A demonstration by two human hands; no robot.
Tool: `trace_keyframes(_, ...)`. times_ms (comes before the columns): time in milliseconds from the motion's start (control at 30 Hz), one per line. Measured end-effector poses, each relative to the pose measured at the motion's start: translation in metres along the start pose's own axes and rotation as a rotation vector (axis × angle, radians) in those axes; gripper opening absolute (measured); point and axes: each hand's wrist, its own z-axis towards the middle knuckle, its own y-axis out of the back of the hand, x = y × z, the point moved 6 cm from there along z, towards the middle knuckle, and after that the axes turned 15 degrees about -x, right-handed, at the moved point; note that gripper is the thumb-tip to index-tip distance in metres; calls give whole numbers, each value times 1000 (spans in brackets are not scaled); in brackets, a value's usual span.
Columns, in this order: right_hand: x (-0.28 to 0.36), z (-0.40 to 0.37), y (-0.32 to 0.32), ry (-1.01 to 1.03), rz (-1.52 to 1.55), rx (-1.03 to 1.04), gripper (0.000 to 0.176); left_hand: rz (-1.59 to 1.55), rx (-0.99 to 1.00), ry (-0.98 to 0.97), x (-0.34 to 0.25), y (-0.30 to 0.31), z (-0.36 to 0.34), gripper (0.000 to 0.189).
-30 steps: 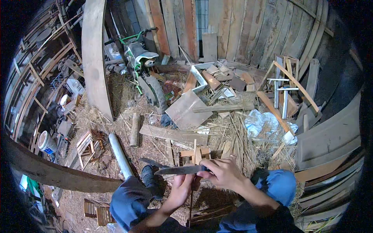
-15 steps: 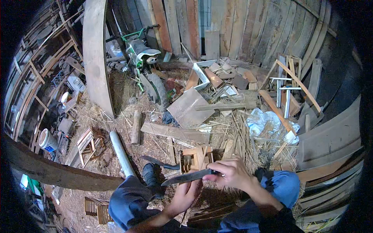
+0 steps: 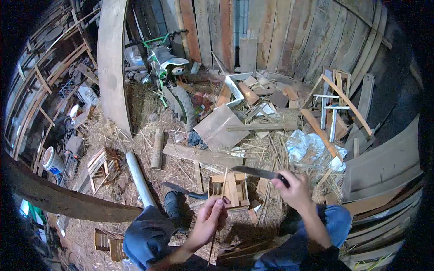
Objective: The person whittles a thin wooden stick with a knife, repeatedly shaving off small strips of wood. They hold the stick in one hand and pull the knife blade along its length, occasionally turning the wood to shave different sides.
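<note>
The right hand [image 3: 294, 192] was closed around the dark handle of a knife [image 3: 257, 172], raised to the right of and farther out than the left hand [image 3: 209, 222]. The blade reached leftward from the right fist, its tip beyond the left hand and well apart from it. The left hand pinched a thin strip [image 3: 212, 248] between thumb and fingers; the strip's lower length ran down below that hand toward the person's lap, and knife and strip were not touching.

Just beyond the left hand, partly under the line of the blade, a small wooden crate [image 3: 233, 192] stood on the straw-strewn floor [image 3: 178, 174]. To the left of the left hand lay a second dark blade [image 3: 183, 189], near the person's shoe [image 3: 172, 208], and past the shoe a pale pole [image 3: 141, 180] slanted away from the knee. Farther out, ahead of the right hand, lay crumpled plastic sheeting [image 3: 305, 147]; a square board [image 3: 220, 127] lay well beyond both hands.
</note>
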Motion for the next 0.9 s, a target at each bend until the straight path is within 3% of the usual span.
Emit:
trace_keyframes(67, 8, -6, -10, 13, 46, -22, 27, -29, 14, 61, 2, -7, -3, 23)
trace_keyframes(133, 17, -14, -23, 150, 96, 71, 27, -56, 33, -20, 1, -15, -1, 23)
trace_keyframes(167, 26, -16, -26, 260, 104, -7, 31, -39, 71, -85, -1, -18, 1, 25)
trace_keyframes(400, 56, -14, -36, 319, 130, 67, 36, 69, 106, -30, 8, -35, -6, 23)
trace_keyframes(600, 59, -12, -35, 319, 201, 108, 39, 9, 12, -4, 8, -37, -11, 24)
trace_keyframes(700, 53, -15, -36, 329, 208, 112, 30, -16, 40, 49, 17, -34, -10, 22)
trace_keyframes(833, 45, -11, -32, 357, 142, 92, 30, 91, 95, 140, 23, -22, -6, 20)
trace_keyframes(900, 23, -11, -32, 372, 38, 74, 34, 26, 23, 122, 14, -21, -3, 22)
